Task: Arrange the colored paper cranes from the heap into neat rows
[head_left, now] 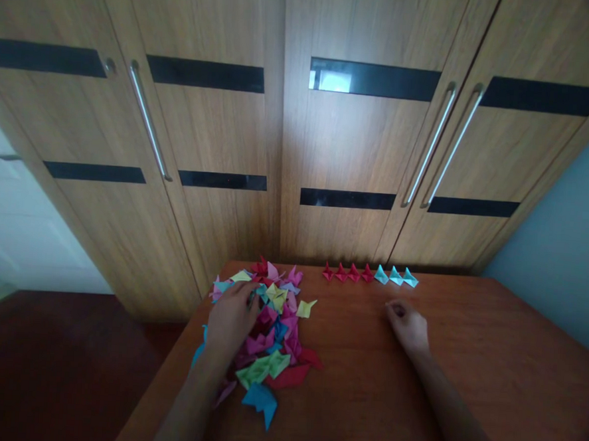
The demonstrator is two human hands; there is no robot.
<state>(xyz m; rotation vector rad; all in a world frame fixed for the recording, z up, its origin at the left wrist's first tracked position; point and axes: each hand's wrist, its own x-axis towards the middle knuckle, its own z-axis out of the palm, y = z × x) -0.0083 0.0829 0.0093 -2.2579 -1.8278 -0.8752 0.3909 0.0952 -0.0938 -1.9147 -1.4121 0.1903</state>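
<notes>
A heap of folded paper pieces (291, 323) in many colours lies on the left part of the table. My left hand (233, 310) reaches over the heap's far left side, fingers bent down among the pieces beside a teal folded paper (262, 293). What its fingertips grip, if anything, is hidden. My right hand (410, 327) rests on the table at the right, fingers curled closed with nothing seen in them. Beyond it, along the back edge, stands a row of folded papers: several red ones (354, 273), then three light blue ones (395, 275).
The brown wooden table (354, 384) has its back edge close to a wooden wardrobe (344, 230) with metal handles. A yellow folded paper (306, 308) lies at the heap's right edge, and a blue one (261, 403) at its near end. Dark floor (66, 359) shows to the left.
</notes>
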